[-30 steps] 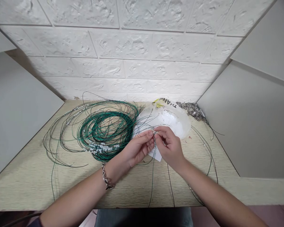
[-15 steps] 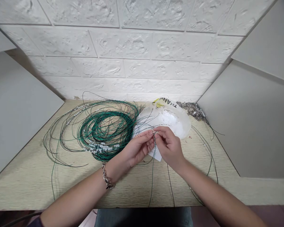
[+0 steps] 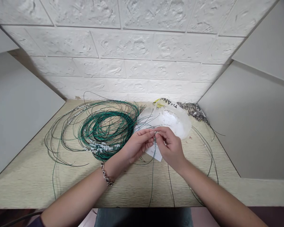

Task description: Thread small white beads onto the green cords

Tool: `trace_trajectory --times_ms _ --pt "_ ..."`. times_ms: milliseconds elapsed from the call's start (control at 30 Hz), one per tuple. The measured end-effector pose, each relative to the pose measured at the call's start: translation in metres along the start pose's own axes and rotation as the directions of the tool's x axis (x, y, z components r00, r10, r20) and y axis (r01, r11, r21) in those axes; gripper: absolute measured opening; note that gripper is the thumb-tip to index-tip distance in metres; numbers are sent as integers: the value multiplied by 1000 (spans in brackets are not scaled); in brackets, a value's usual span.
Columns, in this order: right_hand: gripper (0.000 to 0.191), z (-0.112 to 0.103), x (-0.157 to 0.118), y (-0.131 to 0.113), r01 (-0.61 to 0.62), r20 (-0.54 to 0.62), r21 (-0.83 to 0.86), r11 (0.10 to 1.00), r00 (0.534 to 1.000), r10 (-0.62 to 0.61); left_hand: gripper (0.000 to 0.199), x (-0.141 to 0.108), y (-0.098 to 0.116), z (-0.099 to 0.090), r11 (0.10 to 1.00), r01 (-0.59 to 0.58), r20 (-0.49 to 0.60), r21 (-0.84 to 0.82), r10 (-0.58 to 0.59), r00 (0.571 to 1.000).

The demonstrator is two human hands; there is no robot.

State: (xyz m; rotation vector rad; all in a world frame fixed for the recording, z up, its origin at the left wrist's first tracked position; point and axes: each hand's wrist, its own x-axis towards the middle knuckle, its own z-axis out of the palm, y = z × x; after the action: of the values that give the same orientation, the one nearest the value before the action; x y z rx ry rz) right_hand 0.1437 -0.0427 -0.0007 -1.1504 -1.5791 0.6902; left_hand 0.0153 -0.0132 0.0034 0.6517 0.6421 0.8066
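My left hand [image 3: 139,144] and my right hand [image 3: 169,145] meet at the middle of the table, fingertips pinched together on a thin green cord [image 3: 152,176] that hangs down toward the front edge. Whatever small piece sits between the fingertips is too tiny to make out. Left of my hands lies a large coil of green and dark cords [image 3: 109,126], with small white beads [image 3: 101,147] strung along its lower part. Behind my hands a clear plastic bag [image 3: 183,121] holds white material. A white paper [image 3: 157,154] shows partly beneath my hands.
A heap of small grey, shiny pieces [image 3: 196,112] lies at the back right of the table [image 3: 80,186]. Loose cords [image 3: 211,154] curve at the right. White panels stand at both sides, with a white brick-patterned wall [image 3: 137,44] behind.
My left hand has shifted very slightly, its wrist a little higher and further left. Both hands keep their fingertips together in nearly the same place.
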Motion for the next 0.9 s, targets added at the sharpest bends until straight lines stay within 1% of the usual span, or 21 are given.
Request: trace_trajectory --times_ms 100,167,333,433,533,633,733,900 --pt "16 -1 1 0 21 23 -50 999 1000 -20 14 0 5 -1 988 -43 -58 147 52 997" --pt "17 -1 1 0 26 44 -80 996 999 -23 15 0 8 -1 973 -62 -69 223 80 994" --pt "17 -2 2 2 -5 98 -103 995 995 15 15 1 13 -2 938 -98 -83 331 133 988" --pt "16 -2 3 3 -88 105 -67 994 990 95 16 2 15 -4 928 -111 -82 356 149 985" --pt "12 -1 5 4 -198 83 35 980 977 195 17 4 16 -7 934 -115 -77 340 149 986" --pt "12 -1 7 4 -267 61 94 959 963 262 18 5 16 -9 932 -133 -49 336 159 986" --pt "13 -2 8 5 -281 59 87 956 959 276 16 4 15 -9 921 -153 -22 357 172 985" --pt "14 -3 8 5 -270 69 41 962 961 267 18 3 14 -8 913 -135 -25 384 157 987"
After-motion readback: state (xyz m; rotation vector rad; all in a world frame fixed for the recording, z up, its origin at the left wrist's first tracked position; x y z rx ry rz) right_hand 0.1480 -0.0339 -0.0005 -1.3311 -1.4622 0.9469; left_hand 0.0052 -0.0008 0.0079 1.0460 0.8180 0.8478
